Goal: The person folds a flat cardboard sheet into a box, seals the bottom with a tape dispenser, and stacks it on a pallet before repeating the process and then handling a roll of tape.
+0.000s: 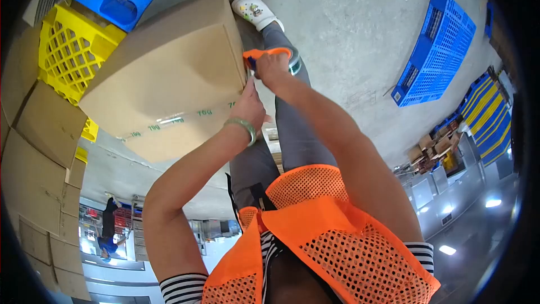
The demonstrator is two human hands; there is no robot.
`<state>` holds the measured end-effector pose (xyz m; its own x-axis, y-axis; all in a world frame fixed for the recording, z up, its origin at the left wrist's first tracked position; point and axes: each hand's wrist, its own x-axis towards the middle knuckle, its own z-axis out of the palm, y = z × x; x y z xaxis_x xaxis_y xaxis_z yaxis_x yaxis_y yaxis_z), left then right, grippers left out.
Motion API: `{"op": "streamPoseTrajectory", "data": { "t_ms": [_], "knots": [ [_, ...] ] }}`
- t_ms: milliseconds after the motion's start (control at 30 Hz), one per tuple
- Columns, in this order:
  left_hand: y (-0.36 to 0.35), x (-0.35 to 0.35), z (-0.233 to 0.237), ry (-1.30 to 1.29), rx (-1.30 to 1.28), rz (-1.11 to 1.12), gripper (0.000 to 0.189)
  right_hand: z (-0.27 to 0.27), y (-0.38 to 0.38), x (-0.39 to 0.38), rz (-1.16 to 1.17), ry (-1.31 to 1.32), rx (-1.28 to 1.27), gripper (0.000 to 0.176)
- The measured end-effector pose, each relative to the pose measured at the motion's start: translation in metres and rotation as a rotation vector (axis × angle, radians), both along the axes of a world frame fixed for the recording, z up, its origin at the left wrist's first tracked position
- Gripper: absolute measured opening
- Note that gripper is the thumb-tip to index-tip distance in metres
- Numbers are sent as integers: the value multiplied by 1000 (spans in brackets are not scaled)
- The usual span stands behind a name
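Observation:
A large brown cardboard box (169,62) stands at my left, with a strip of clear tape (169,120) with green print along one side. My right hand (273,67) is closed round an orange tape dispenser (261,53) at the box's near edge. The tape roll (295,62) shows beyond the knuckles. My left hand (247,107), below a green bangle (245,128), lies against the same edge with fingers stretched toward the dispenser and the thumb apart. Whether its fingertips touch the tape is hard to make out.
Yellow (67,50) and blue plastic pallets (121,3) stand behind the box. Stacked cartons (42,157) line the left side. Another blue pallet (439,50) lies on the concrete floor (354,34) at right. A person (109,228) is in the far background.

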<state>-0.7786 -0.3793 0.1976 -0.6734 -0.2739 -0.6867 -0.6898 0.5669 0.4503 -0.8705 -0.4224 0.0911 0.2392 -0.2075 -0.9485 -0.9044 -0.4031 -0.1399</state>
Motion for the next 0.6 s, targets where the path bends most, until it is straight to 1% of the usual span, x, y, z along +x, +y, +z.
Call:
{"op": "streamPoseTrajectory", "data": {
  "t_ms": [33, 67, 167, 200, 233, 267, 300, 367, 433, 500, 567, 600],
  "knots": [
    [-9, -12, -7, -172, 106, -134, 68, -2, 8, -3, 15, -3, -45, 25],
    [-14, -16, -18, -341, 218, -270, 71, -4, 11, 0, -13, 5, -33, 28],
    [1, -31, -56, -395, 286, -310, 69, 5, 6, 6, -15, -16, 25, 27],
    [1, -36, -64, -429, 309, -314, 68, 0, 5, 5, -24, -24, 23, 27],
    [2, -42, -72, -458, 336, -317, 67, -6, 8, 2, 24, -34, -38, 26],
    [3, -50, -75, -486, 358, -309, 66, -9, 12, -6, 79, -46, -100, 26],
    [1, -55, -83, -514, 381, -298, 65, -28, 12, -10, 76, -56, -110, 26],
    [-2, -60, -101, -578, 441, -243, 64, -71, 1, -16, -186, 71, -48, 32],
    [-3, -62, -116, -615, 506, -173, 63, -71, -29, -23, -253, 66, -11, 43],
    [-5, -66, -125, -644, 558, -76, 63, -59, -59, -45, -378, -14, -153, 54],
    [-16, -68, -137, -648, 614, 45, 62, -90, -82, -77, -500, -184, -174, 60],
    [-24, -71, -139, -624, 649, 112, 62, -105, -111, -81, -478, -221, -199, 60]
  ]
}}
